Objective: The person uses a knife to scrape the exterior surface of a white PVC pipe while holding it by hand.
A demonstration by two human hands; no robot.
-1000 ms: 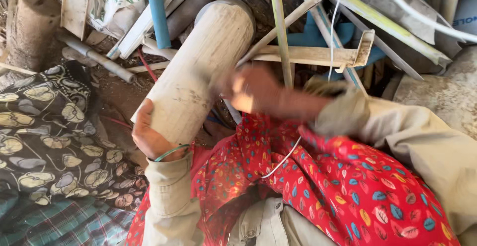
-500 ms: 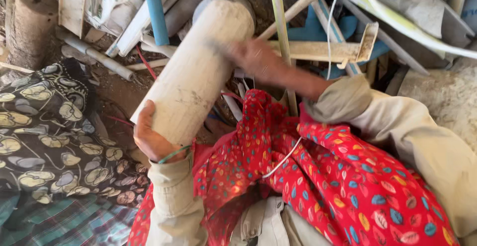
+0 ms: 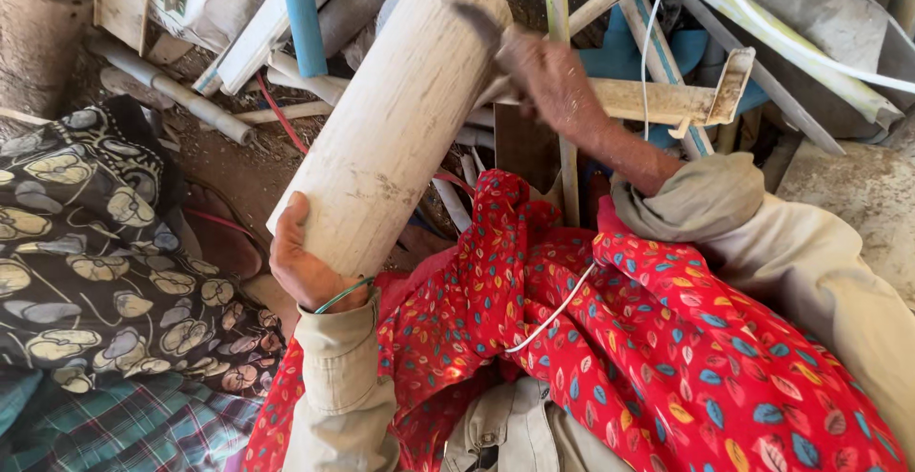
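Pale wooden cylinder point(image 3: 396, 119), leaning toward 1 o'clock over the red patterned cloth point(image 3: 610, 338). Left hand point(image 3: 303, 264) grips its lower end. Right hand point(image 3: 545, 70), clenched on a dark blade point(image 3: 479, 22), has risen from mid-shaft to the top: shaving now reaches the upper end.

A single head-worn camera looks steeply down from above the person's own lap, at close range. It faces forward and downward, so the sleeves enter from the bottom edge and the red patterned cloth point(image 3: 610, 338) over the knees fills the lower middle. The left hand point(image 3: 303, 264) sits left of centre and the right hand point(image 3: 545, 70) higher, near the top, both well inside the frame. The top edge takes in a heap of wooden slats and pipes point(image 3: 658, 100) just beyond the knees; the left edge catches a dark flowered fabric point(image 3: 86, 262) on the ground. No second view exists.
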